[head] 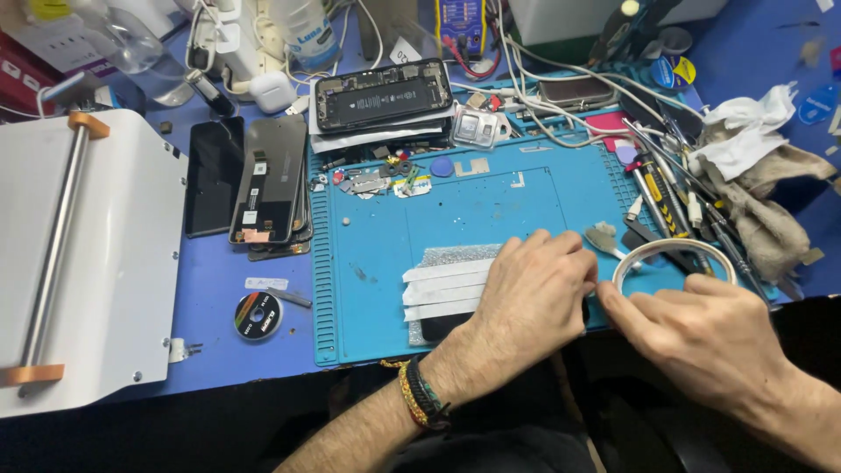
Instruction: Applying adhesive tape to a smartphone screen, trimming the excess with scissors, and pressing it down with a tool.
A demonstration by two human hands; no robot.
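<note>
Phone [442, 326], dark, flat on the blue silicone repair mat [377, 263] at its near edge; mostly covered. Three strips of white tape [442, 289] lie across it side by side, over a grey glittery sheet [455, 256] — apparently laid to bind or mask the surface beneath.

Left hand [530, 293]: palm down, fingers together and gently curved, pressing flat on the taped phone, seemingly to steady it; it grips nothing. Braided bracelets [419, 392] at the wrist; forearm enters from the lower edge.

Right hand [701, 328]: fingers drawn in, thumb and forefinger pinched beside the left hand's fingertips, likely on a tape end, though the contact is hidden. White tape roll [673, 256] sits just behind it, within easy reach.

Surroundings: screwdrivers and tweezers [670, 206] fanned along the mat's right edge; crumpled cloths [762, 184] beyond; opened phone [384, 95] stacked at the mat's far edge; loose display panels [267, 180] on the desk [219, 289] to the left; small black wire spool [257, 314] near them; white machine with steel roller bar [88, 263] at far left.
</note>
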